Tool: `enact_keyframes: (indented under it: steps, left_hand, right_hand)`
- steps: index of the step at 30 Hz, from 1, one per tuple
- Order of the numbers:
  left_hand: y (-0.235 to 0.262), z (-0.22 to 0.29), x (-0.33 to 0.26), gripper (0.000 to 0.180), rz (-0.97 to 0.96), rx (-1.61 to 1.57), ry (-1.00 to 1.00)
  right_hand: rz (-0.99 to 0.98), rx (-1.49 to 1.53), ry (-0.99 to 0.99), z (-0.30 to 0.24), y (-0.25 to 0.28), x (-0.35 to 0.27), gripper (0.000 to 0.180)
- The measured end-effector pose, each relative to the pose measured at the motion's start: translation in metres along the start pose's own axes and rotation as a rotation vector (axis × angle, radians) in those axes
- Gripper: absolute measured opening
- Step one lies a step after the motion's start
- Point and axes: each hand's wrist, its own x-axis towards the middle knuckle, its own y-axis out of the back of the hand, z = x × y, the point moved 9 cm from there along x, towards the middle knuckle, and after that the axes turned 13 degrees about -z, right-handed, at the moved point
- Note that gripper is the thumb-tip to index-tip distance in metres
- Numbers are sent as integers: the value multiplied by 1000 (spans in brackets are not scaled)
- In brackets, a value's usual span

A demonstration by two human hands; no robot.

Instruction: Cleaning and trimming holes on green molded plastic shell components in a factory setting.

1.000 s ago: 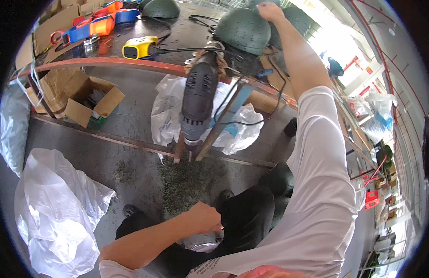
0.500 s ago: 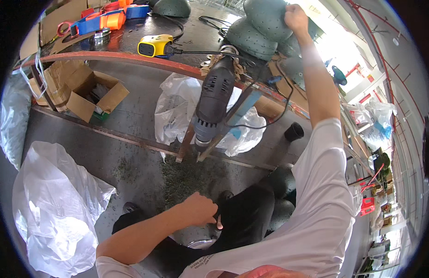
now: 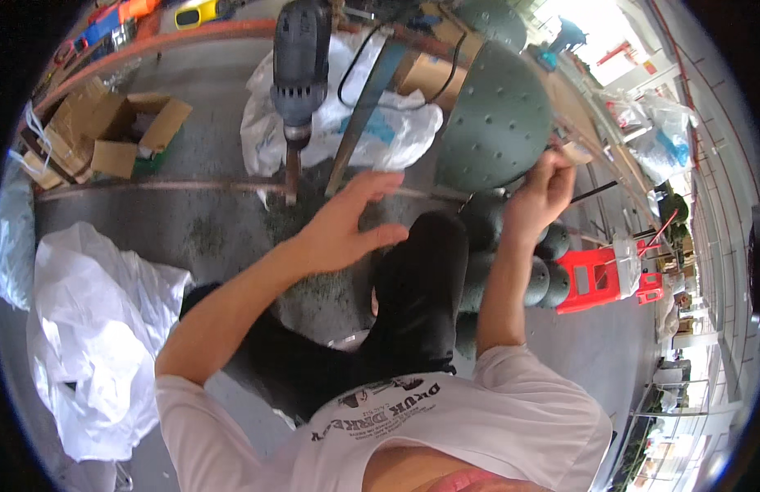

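A dark green dome-shaped shell (image 3: 499,119), dotted with small raised spots or holes, hangs in the air right of the drill. My right hand (image 3: 540,197) is closed on its lower right edge. Over my knee, my left hand (image 3: 347,221) is apart from the shell, with thumb and fingers spread and nothing in them. A black power drill (image 3: 300,61) points downward from the bench edge, left of the shell. More green domes (image 3: 511,279) are piled beside my right leg, partly hidden by my forearm.
A red-edged bench (image 3: 183,37) runs across the top, with a yellow device (image 3: 197,13) on it. An opened cardboard box (image 3: 142,135) and white plastic bags (image 3: 101,328) lie on the left. Green shavings (image 3: 203,238) litter the floor. A red plastic stool (image 3: 589,279) stands at right.
My right hand has brought a green dome down from the bench pile toward me. My left hand has risen from my lap and opened. The view has tilted downward and shifted right.
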Motion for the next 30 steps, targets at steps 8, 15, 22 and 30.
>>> enact_keyframes:
  steps: [8,15,22,30]
  left_hand:
    - [-36,-39,-12,29,-2,-472,244]
    - [-17,-83,-52,27,-148,-243,520]
    - [1,-108,-79,41,-190,-176,645]
    - [27,-165,-126,47,-303,-97,913]
  right_hand:
    - [-70,68,-532,82,-29,-166,12]
    - [-802,-329,-234,57,-75,-96,36]
    - [-1536,97,-86,96,-197,-105,57]
    - [-1933,-192,-334,136,-252,-181,69]
